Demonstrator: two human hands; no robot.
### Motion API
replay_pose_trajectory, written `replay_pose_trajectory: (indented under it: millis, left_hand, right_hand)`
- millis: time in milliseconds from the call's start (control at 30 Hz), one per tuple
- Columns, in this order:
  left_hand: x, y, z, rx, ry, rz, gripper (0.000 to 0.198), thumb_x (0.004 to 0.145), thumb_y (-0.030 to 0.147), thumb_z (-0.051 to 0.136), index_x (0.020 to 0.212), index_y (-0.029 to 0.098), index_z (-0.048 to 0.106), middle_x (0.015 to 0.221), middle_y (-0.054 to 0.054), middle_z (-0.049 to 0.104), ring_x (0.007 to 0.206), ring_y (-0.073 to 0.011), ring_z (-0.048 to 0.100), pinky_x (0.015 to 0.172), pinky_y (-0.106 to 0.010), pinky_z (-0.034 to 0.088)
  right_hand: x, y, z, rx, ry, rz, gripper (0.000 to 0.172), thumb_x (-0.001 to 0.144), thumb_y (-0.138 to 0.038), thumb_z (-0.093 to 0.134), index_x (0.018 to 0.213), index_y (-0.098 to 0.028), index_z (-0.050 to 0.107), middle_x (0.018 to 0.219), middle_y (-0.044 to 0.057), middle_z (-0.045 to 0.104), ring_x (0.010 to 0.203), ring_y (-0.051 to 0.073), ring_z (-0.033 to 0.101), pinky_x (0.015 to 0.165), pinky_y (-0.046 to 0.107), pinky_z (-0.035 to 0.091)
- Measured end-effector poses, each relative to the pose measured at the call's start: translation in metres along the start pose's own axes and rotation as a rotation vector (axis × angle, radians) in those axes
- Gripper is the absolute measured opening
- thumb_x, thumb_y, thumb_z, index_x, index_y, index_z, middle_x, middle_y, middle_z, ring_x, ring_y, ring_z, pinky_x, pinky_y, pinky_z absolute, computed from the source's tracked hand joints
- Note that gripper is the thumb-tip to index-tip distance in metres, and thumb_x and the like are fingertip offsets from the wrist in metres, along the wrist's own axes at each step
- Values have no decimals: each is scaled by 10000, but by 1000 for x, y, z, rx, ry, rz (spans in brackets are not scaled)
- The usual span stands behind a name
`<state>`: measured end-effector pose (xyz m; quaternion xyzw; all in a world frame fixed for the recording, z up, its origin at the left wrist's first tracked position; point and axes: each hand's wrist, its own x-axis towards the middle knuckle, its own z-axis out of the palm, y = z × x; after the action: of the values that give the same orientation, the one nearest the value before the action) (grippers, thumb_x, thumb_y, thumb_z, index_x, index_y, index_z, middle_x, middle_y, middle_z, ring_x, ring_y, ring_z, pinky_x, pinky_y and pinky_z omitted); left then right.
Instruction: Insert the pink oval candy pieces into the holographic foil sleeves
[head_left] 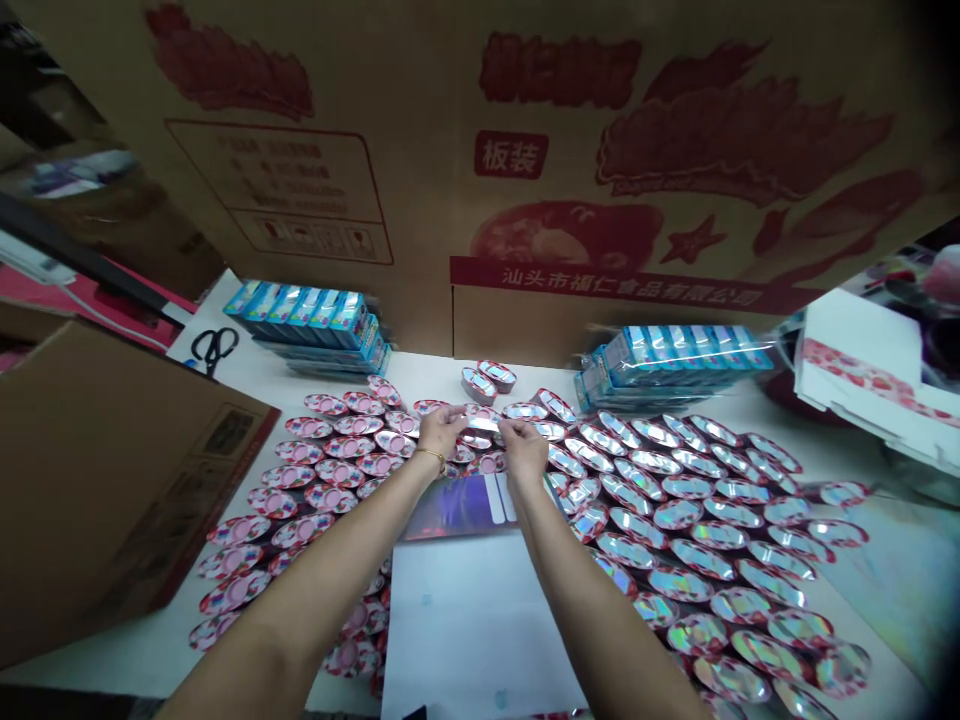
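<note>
A small pale strip [482,424] is stretched between my left hand [442,432] and my right hand [525,450], each pinching one end. It lies over the small oval containers in the middle. Below my hands, a purple shiny sheet [454,507] with a few white rounded labels [497,498] lies on a white sheet of paper [480,620]. Pink-topped oval containers [343,473] spread out on the left, and silvery-topped ones [701,558] on the right.
A large printed cardboard box [420,200] stands behind the table. Blue packs in clear wrap stand at the back left [315,325] and back right [675,360]. Black scissors [214,348] lie at the left. An open carton [127,480] is at the left edge, and a white box [862,370] at the right.
</note>
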<state>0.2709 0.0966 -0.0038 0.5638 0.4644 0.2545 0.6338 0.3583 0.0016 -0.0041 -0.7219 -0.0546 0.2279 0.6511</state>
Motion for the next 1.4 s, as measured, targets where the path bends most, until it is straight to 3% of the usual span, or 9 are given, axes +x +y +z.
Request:
replay_pose_trajectory:
  millis: [200,500,600,700,767,867,1100,1233,1400]
  left_hand:
    - [26,6,10,648,96,243,288,680,157,566,966,160,605,683,-13,627,681,-144,578,677,-245,424]
    - [25,12,16,992,154,347,384,730,171,516,1114,187,495,1076,-82,518,912,-178,538,797,-266,395]
    - [11,16,-4,948,160,411,337,763,191,489,1100,179,500,1062,-84,498,945,-186,505,822,-287,376]
    - [-21,11,-32,980,-107,510,246,753,361,543,945,215,591,961,-52,533,952,-209,469,832,-326,344]
    - [-46,1,-46,1047,-295,512,306,649,454,640,870,244,616,947,-32,538,954,-227,448,810,-342,328]
    - [-73,-17,-52,1093,-333,492,391,569,428,717,893,244,597,977,-26,524,965,-226,426,779,-336,319]
    - [-78,-35,-41,987,-209,474,101,742,291,580,794,205,585,948,-28,533,939,-191,422,787,-331,306]
    - [-81,-38,-41,948,-190,500,98,777,274,525,774,198,587,940,-34,550,936,-188,428,810,-342,304]
    - [-81,-40,-44,834,-196,490,128,785,259,497,772,207,614,952,-38,581,966,-192,445,863,-358,308]
  right_hand:
    - [4,7,14,-582,218,-296,150,695,-267,518,671,-174,632,780,58,603,790,196,496,737,314,335]
    - [18,-1,12,-905,181,-286,160,714,-252,558,844,-178,615,900,85,581,883,239,454,764,359,286]
    - [18,-12,-12,-884,-26,-469,172,743,-262,553,877,-181,624,899,82,582,868,226,475,772,354,316]
    - [3,-15,-39,-850,-512,-757,204,770,-297,554,949,-227,621,895,47,585,863,191,500,758,309,358]
    - [-11,-11,-50,-932,-733,-876,259,752,-339,588,997,-256,609,897,40,583,858,185,505,741,299,371]
    - [-27,4,-53,-1130,-756,-1002,348,727,-360,620,1064,-287,578,935,52,574,862,204,491,713,315,373]
    - [-39,37,-59,-1228,-750,-1290,355,847,-159,414,1193,-189,484,1042,99,566,869,208,473,723,348,377]
    - [-58,25,-63,-1014,-716,-1109,232,834,-146,421,977,-191,597,974,83,589,851,185,489,735,322,386]
    - [-70,-16,-51,-327,-528,-345,167,772,-307,518,685,-186,595,705,12,573,648,122,498,603,245,389]
